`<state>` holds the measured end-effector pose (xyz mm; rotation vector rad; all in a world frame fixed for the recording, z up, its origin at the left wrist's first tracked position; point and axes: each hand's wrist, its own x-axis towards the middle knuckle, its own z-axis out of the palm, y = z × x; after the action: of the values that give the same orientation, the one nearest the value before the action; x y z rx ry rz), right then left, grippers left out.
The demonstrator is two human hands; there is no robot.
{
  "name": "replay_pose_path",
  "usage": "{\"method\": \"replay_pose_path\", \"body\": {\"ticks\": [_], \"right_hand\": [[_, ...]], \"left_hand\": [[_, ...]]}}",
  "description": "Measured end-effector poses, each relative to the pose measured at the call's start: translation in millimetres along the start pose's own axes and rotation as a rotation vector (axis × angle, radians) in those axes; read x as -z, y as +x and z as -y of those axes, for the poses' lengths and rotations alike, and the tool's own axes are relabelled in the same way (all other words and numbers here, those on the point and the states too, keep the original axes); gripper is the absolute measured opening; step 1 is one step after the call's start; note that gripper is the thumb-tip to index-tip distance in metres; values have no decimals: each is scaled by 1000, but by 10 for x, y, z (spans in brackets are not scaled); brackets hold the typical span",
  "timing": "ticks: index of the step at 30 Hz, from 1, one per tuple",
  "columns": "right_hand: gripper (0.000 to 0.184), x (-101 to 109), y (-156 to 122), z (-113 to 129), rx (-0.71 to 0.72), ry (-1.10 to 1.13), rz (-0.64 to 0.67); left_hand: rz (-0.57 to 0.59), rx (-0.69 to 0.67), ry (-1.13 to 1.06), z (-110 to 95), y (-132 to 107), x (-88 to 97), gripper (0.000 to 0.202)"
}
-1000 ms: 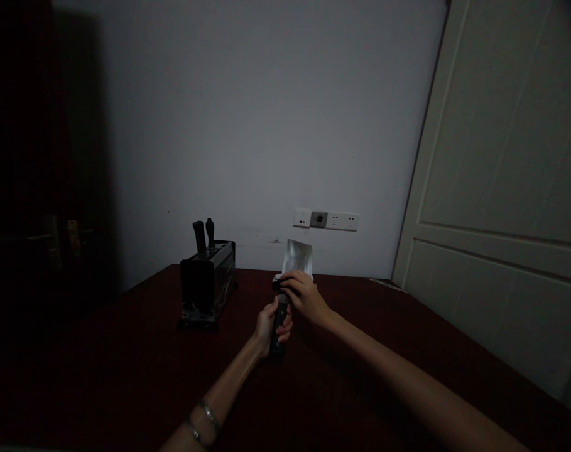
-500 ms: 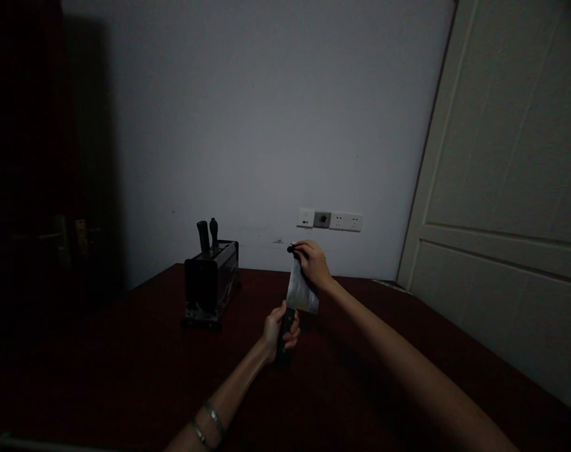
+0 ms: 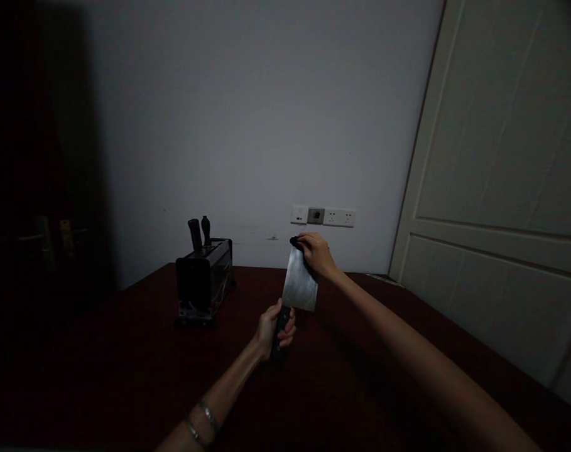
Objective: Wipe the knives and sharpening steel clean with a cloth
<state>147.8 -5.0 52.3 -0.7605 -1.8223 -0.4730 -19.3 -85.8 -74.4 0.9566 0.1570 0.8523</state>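
My left hand is wrapped round the dark handle of a cleaver, which stands upright over a dark red table. Its broad steel blade faces me. My right hand is at the blade's top far corner, fingers pinched on a small dark thing that I cannot make out, pressed against the blade's tip. A thin bracelet shows on my left wrist.
A dark knife block with two black handles sticking up stands on the table to the left, near the wall. A row of wall sockets sits behind the hands. A pale door fills the right side; the left is in deep shadow.
One second ago my right hand was low on the blade near the handle. It has slid up the blade to the top corner. The left hand keeps its grip on the handle.
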Motion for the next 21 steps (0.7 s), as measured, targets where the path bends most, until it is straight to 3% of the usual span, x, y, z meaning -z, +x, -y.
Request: {"method": "replay_pose_path", "body": {"ticks": [8,21], "right_hand": [[15,166,-111,-114,-20,-29,-12],[16,196,-157,-150,-51,-40,-49]], "left_hand": [[42,0,-11,-17,-8,-20,38],[46,32,-49,-28,-2,-9,37]]}}
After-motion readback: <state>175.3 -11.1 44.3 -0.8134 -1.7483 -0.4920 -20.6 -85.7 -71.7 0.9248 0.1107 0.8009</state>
